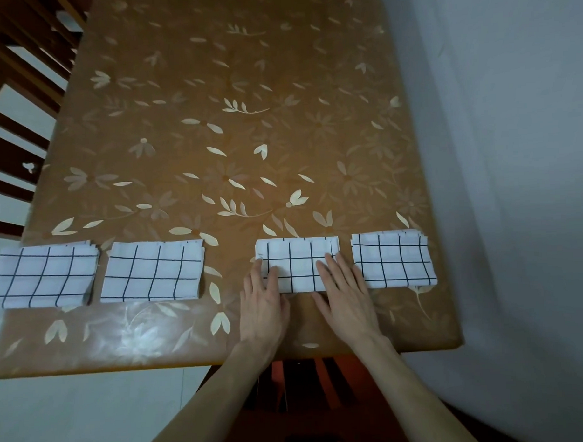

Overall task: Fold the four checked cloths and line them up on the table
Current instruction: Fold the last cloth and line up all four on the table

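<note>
Two bare arms reach in from the near side, over the front edge of the worktop [419, 335], which wears a shiny brown cover with pale flowers and leaves printed on it. Under that edge you can see some dark wood and a bit of red-orange; I cannot tell what it is.

The left hand [261, 308] lies flat with its fingers straight, and the fingertips rest on the left part of the third folded white cloth with black checks [298, 265]. The right hand [347, 296] lies flat too, fingers straight and a little spread, resting on the right part of the same cloth. Both hands are wide and flat, pressing down and gripping nothing.

This cloth is a neat little rectangle. Just beside it on the right, with a thin strip of worktop between them, sits the fourth folded checked cloth [394, 260], near the right edge of the worktop.

To the left there is a wider gap, and then comes the second folded checked cloth [151, 272]. Just beside that one lies the first folded checked cloth [42, 277], close to the left edge of the worktop. All four cloths sit side by side in one row near the front.

Farther back the brown flowered cover runs on, with a soft glare of light at the front left. At the far left stands a dark wooden chair back with slats [12, 108]. On the right is a plain pale grey wall [519, 146].
</note>
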### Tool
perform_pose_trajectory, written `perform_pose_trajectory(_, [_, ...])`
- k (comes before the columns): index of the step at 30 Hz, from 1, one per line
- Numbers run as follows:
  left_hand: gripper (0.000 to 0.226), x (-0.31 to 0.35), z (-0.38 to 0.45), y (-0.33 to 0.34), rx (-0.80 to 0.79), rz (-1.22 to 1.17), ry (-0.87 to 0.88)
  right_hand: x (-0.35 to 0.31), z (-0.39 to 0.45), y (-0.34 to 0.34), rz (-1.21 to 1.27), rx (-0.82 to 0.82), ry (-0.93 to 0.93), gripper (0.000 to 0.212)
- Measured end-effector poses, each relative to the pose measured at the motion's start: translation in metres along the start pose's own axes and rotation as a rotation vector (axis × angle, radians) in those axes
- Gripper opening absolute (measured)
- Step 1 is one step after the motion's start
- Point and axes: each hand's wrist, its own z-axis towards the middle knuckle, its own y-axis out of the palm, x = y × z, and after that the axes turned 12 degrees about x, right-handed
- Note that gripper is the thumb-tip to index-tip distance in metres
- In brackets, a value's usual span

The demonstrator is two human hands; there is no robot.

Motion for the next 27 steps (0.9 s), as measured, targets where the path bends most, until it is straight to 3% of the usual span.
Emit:
perform_pose_trajectory(14, [0.059, -0.003, -0.01, -0.019, 0.021, 0.05, 0.004, -0.001, -0.004, -0.011, 0.098, 0.058, -0.008, 0.068])
perform_pose_trajectory(21, [0.05, -0.058, -0.012, -0.066, 0.173, 0.049, -0.112, -0.093, 0.007, -0.031, 0.314, 0.026, -0.038, 0.071])
perform_pose_trajectory(27, [0.053, -0.133, 0.006, -0.088, 0.217, 0.103, -0.252, -0.174, 0.032, -0.012, 0.307, 0.015, -0.095, 0.059])
